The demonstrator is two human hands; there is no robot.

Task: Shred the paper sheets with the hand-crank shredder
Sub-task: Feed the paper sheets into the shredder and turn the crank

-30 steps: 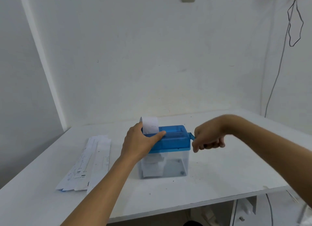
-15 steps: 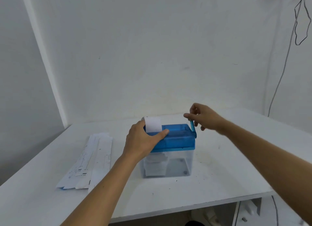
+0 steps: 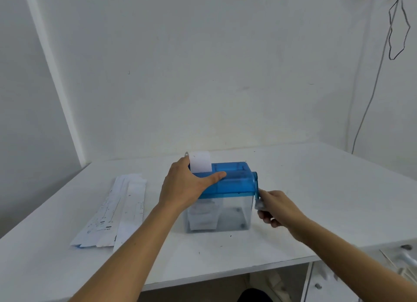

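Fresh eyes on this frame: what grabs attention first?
The blue-lidded shredder stands mid-table, with a white paper strip sticking up from its slot at the left end. The left hand holds the lid while the right hand grips the crank on its right side. A stack of paper sheets lies flat to the left.

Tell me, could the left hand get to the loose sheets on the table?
Probably yes: the sheets lie just left of the shredder the left hand holds, with bare table between.
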